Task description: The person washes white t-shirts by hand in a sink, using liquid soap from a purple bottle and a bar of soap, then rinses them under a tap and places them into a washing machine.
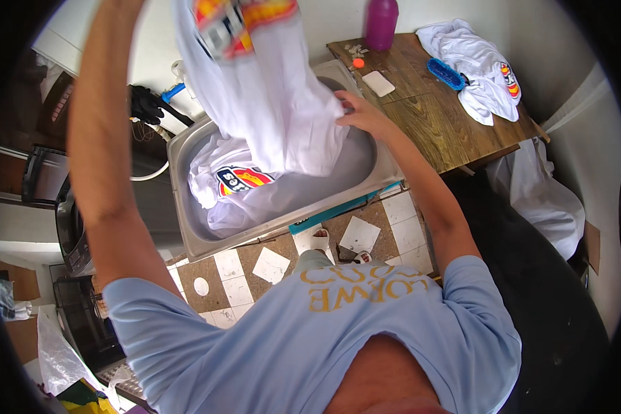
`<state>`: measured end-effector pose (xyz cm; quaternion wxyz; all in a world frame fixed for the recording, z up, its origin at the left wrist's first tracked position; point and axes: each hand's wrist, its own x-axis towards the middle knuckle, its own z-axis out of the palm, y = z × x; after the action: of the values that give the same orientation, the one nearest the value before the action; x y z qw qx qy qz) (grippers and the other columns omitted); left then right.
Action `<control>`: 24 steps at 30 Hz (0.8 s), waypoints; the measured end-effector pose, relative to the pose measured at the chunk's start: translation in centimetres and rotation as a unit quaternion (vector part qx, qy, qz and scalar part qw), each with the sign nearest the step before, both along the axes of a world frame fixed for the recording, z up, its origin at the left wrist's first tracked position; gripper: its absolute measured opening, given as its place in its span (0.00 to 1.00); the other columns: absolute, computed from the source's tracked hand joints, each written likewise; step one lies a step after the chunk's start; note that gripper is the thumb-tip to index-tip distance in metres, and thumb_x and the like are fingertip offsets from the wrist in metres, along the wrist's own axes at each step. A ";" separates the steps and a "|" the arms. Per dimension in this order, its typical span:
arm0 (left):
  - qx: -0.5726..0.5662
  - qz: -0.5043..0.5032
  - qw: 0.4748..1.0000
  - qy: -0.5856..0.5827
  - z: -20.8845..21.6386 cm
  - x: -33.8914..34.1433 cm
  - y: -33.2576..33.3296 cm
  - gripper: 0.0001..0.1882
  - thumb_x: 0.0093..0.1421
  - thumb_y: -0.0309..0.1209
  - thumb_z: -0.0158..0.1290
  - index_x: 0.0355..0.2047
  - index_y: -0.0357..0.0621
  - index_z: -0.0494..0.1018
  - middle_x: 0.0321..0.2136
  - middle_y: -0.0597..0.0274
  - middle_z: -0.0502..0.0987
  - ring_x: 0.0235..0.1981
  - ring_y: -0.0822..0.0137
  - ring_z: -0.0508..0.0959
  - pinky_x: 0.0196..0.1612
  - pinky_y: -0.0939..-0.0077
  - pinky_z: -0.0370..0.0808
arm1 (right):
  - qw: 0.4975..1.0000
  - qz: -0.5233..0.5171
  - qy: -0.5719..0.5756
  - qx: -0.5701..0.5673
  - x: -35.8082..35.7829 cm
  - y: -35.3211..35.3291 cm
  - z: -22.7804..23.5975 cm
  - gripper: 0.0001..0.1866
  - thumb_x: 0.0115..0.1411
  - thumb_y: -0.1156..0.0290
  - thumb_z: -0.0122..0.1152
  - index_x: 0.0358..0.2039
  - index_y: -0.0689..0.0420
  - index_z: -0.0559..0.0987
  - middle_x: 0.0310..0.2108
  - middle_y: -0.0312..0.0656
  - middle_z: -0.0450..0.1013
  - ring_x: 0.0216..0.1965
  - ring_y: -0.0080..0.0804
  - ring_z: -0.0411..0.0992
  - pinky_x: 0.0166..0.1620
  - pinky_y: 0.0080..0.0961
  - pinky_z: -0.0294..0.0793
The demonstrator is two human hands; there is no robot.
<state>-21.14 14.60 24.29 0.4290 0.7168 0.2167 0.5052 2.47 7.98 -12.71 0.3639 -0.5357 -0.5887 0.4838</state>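
A wet white T-shirt (290, 103) with a red, yellow and black print hangs above the metal sink (181, 200), its top cut off by the upper edge. My left arm reaches up past that edge, so my left hand is out of sight. At the hanging shirt's right side, my right hand (360, 115) has its fingers closed on the cloth. Another white garment (203, 165) with a similar printed patch lies bunched in the left part of the sink, partly in cloudy water (355, 162).
To the right, a wooden table (431, 127) holds a white soap bar (378, 83), an orange cap (358, 63), a purple bottle (381, 24), a blue brush (446, 74) and a folded white shirt (486, 103). Black gloves (145, 105) hang left of the sink. Below is a tiled floor (234, 279).
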 end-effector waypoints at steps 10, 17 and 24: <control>-0.078 0.124 0.952 0.268 -38.9 -4.1 4.3 0.16 0.60 0.34 0.54 0.42 0.34 0.75 0.33 0.54 0.80 0.34 0.66 0.79 0.36 0.74 0.74 | 0.914 -0.127 -0.177 0.342 -10.3 6.9 -4.2 0.24 0.56 0.64 0.56 0.55 0.49 0.70 0.54 0.48 0.65 0.52 0.47 0.66 0.54 0.42 0.64; -0.021 0.232 0.895 0.380 -47.6 -3.5 5.5 0.10 0.59 0.33 0.49 0.35 0.39 0.71 0.34 0.42 0.76 0.39 0.43 0.76 0.42 0.52 0.72 | 0.887 -0.107 -0.359 0.269 -11.4 8.5 -11.6 0.21 0.55 0.62 0.56 0.51 0.42 0.74 0.54 0.39 0.66 0.53 0.43 0.66 0.54 0.44 0.64; -0.071 0.198 0.863 0.460 -49.6 -2.2 6.7 0.13 0.62 0.36 0.45 0.40 0.39 0.69 0.31 0.41 0.78 0.34 0.43 0.78 0.38 0.49 0.72 | 0.893 -0.134 -0.332 0.273 -11.6 9.3 -15.2 0.22 0.56 0.61 0.54 0.53 0.42 0.73 0.53 0.45 0.67 0.52 0.48 0.66 0.54 0.47 0.62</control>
<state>-23.36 21.31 -25.32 0.2213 0.7772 0.5624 0.1755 -9.15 17.27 -27.87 0.3403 -0.6184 -0.7069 0.0448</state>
